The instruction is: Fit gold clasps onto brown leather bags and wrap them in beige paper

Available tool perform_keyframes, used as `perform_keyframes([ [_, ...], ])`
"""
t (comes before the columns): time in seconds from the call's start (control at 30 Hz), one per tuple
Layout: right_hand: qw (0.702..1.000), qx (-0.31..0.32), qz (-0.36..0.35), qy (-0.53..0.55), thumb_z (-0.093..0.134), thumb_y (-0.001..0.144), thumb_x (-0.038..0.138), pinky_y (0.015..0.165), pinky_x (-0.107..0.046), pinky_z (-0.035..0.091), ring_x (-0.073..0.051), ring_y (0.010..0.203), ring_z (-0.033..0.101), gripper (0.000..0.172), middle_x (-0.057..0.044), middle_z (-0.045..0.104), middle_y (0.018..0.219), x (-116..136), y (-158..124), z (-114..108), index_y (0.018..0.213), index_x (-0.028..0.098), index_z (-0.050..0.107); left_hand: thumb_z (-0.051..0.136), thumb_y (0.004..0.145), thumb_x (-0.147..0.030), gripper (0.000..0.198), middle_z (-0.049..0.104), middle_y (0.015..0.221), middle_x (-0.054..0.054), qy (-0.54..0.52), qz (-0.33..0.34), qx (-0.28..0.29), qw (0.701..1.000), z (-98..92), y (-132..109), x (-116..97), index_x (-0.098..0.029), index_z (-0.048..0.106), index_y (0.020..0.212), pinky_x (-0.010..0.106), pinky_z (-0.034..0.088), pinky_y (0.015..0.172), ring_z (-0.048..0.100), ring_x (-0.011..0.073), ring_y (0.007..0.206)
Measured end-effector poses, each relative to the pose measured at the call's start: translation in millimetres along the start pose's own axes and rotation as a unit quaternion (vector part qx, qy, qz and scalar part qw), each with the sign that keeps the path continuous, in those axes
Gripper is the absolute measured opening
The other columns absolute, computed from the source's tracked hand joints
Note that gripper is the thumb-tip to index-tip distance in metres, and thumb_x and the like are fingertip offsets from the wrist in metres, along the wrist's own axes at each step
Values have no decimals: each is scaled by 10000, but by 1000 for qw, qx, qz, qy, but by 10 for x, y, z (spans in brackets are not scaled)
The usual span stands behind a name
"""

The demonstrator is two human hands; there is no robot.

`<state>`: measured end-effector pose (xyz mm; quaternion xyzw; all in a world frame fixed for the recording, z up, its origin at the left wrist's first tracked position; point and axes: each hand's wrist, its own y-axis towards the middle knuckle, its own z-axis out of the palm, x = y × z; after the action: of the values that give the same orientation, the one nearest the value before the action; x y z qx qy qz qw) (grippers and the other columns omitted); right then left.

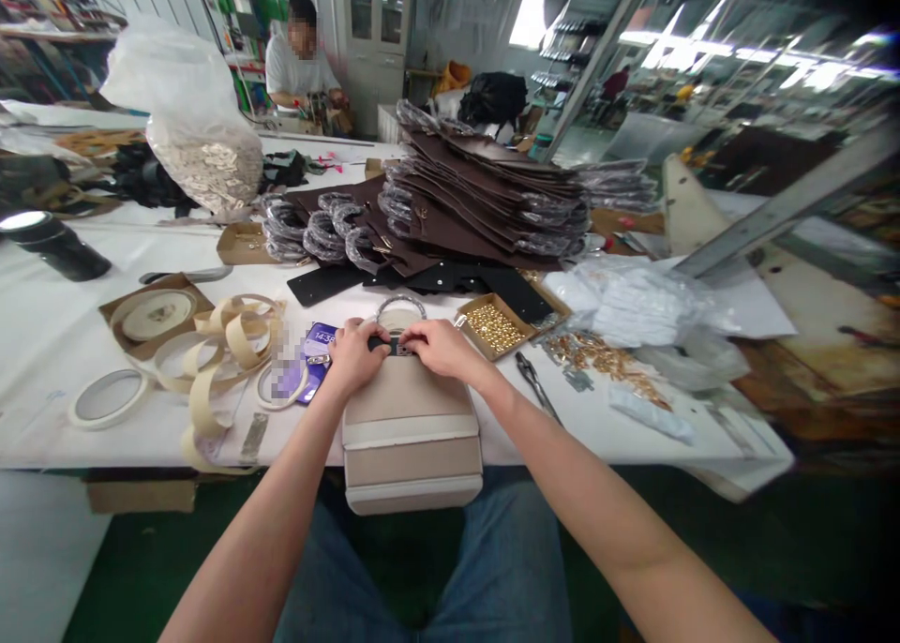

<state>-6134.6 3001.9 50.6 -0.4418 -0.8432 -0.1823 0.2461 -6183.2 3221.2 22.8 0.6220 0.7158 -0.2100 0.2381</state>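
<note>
A beige handbag (413,399) with pale bands lies at the table's front edge, its lower end jutting past it. A ring-shaped handle (402,300) in clear wrap sticks up at its far end. Below the handle is a small black piece (395,347). My left hand (357,354) has its fingers bent and its thumb on the left end of this piece. My right hand (437,346) pinches at the right end, fingertips close to the left thumb. What exactly lies under the fingertips is too small to make out. A phone (320,343) lies beside my left hand.
Right of the bag are a box of gold studs (496,326), pliers (535,385) and loose gold fittings (611,366). Tape rolls (109,397) and a curling beige strip (211,390) lie left. Stacked brown bag panels (478,198) rise behind. A person (302,62) sits across the table.
</note>
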Motion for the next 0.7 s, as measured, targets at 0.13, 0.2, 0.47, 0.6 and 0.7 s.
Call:
perform_keyframes([
  [0.13,1000,-19,7,-16,722,1025,149,952,-323,593,-247,1045,817,263,-20,892,1135,84,-42,-12,1125,314,901,775,948,-377,224,603,1587,68,-1,6,-5,1000,18,5,27,-395,817,1168,675,441,1214,568,424,1419],
  [0.2,1000,-26,2,-14,711,1024,132,964,-325,592,-246,1062,816,275,-17,890,1147,102,-61,-6,1120,311,896,776,950,-381,223,601,1594,63,1,5,-2,1000,25,8,38,-396,816,1169,674,441,1216,566,425,1424],
  [0.47,998,-63,2,-32,697,1033,152,946,-337,573,-243,1058,797,256,-8,880,1138,128,-96,82,1071,312,893,767,957,-396,225,594,1599,55,0,0,3,1000,10,-1,22,-394,815,1177,675,431,1227,561,419,1428],
  [0.6,995,-74,-1,-72,695,1020,140,807,-335,541,-245,1023,768,266,-31,846,1152,157,-157,90,1052,303,903,771,953,-396,228,589,1601,65,1,-1,1,1000,21,-2,17,-392,821,1175,675,426,1234,559,423,1434],
  [0.7,995,-73,-5,-66,685,1038,146,762,-330,519,-237,1015,752,281,-35,822,1152,135,-212,89,1075,312,909,766,957,-395,228,588,1603,62,4,0,-2,1000,36,4,24,-401,824,1178,679,427,1235,562,425,1431],
])
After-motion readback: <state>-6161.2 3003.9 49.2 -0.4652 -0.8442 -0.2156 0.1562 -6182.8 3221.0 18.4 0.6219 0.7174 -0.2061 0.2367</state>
